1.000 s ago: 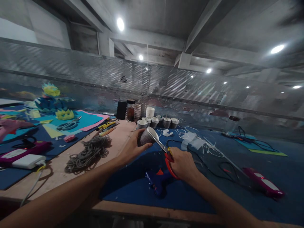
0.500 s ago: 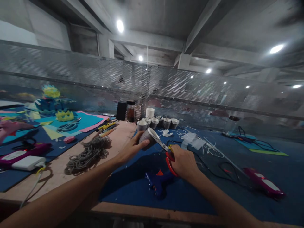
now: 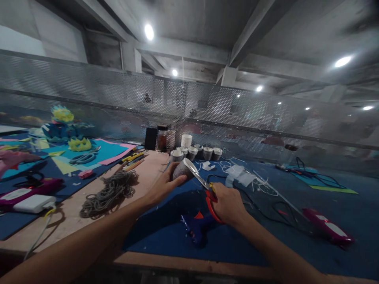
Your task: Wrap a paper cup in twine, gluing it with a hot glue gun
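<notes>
My left hand (image 3: 167, 182) is wrapped round a small paper cup (image 3: 180, 170) covered in grey cord, its white rim tilted toward the right. In my right hand (image 3: 229, 200) is a pair of scissors (image 3: 211, 197) with red and yellow handles. The blades reach the cup's rim; whether they touch it or cut anything I cannot tell. On the blue mat below lies a dark blue glue gun (image 3: 197, 227) with an orange trigger, partly hidden near my right hand.
Several grey-wrapped cups (image 3: 207, 153) stand ahead, beside a white cup stack (image 3: 186, 140) and a lidded jar (image 3: 162, 138). Grey cord (image 3: 111, 194) lies at left near pencils and coloured paper (image 3: 114, 152). Cables and a magenta device (image 3: 328, 227) lie at right.
Both hands keep nearly the same pose, the cup and scissors barely shifted. The whole view has moved very slightly.
</notes>
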A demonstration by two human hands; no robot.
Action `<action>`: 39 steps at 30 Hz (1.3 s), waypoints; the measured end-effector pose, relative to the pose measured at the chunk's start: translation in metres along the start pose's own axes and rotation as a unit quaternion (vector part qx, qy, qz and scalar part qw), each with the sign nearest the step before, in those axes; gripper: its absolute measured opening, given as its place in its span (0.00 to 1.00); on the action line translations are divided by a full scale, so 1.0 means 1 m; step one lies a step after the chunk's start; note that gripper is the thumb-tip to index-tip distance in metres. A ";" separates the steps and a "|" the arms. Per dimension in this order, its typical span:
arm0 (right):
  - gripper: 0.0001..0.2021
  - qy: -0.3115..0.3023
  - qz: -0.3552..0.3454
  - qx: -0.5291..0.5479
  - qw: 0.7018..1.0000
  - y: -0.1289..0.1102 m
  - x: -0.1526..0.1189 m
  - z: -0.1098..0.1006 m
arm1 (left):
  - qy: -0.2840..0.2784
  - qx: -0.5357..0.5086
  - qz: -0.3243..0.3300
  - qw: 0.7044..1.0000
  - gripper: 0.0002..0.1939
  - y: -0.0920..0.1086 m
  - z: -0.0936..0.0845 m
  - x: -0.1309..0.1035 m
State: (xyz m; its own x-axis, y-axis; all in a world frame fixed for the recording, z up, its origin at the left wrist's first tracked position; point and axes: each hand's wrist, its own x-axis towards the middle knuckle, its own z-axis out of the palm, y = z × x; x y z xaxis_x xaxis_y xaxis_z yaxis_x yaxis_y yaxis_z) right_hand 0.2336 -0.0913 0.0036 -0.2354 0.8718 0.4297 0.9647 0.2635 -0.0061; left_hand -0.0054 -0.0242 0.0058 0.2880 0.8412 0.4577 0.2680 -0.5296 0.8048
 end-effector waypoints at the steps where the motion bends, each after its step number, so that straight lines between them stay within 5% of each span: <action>1: 0.05 -0.001 0.001 0.002 1.000 0.000 0.000 0.000 | 0.001 0.001 0.003 1.000 0.27 0.001 0.000 0.000; 16: 0.05 -0.011 0.008 -0.006 1.000 0.000 0.001 0.002 | 0.044 0.057 0.055 0.996 0.26 0.002 -0.001 0.001; 39: 0.05 -0.005 0.008 -0.008 1.000 -0.001 0.000 0.001 | 0.053 0.036 0.045 0.997 0.33 0.002 0.002 0.000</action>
State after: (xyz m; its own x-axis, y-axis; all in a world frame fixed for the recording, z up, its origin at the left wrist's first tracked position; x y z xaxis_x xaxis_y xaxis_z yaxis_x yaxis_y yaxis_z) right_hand 0.2327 -0.0910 0.0030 -0.2206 0.8799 0.4207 0.9701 0.2426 0.0012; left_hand -0.0027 -0.0251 0.0065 0.2168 0.7943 0.5675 0.3117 -0.6072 0.7308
